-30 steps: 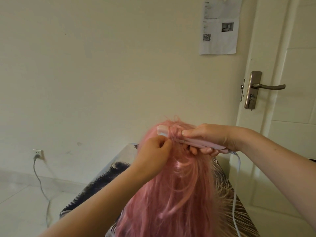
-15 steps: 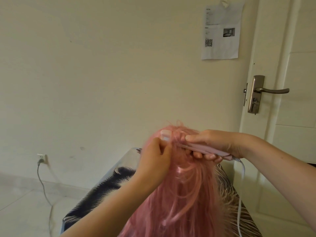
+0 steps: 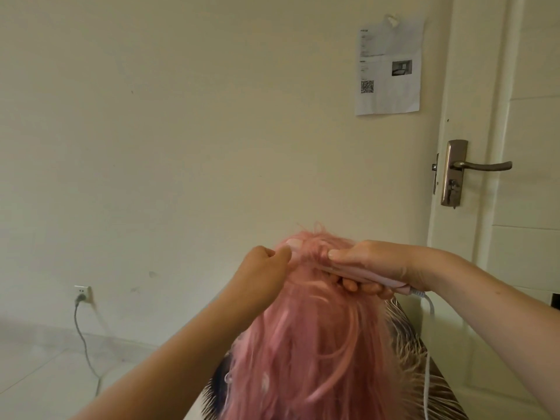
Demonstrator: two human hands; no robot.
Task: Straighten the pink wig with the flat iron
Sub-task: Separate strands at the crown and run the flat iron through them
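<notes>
Pink wig (image 3: 315,344) strands in flat iron (image 3: 368,275)

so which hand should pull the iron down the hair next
Right. The right hand already grips the flat iron, clamped at the top of the pink wig; the left hand only pinches strands by its tip.

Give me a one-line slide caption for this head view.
Right hand grips a pink flat iron clamped at the wig's crown while the left hand pinches strands beside its tip.
</notes>
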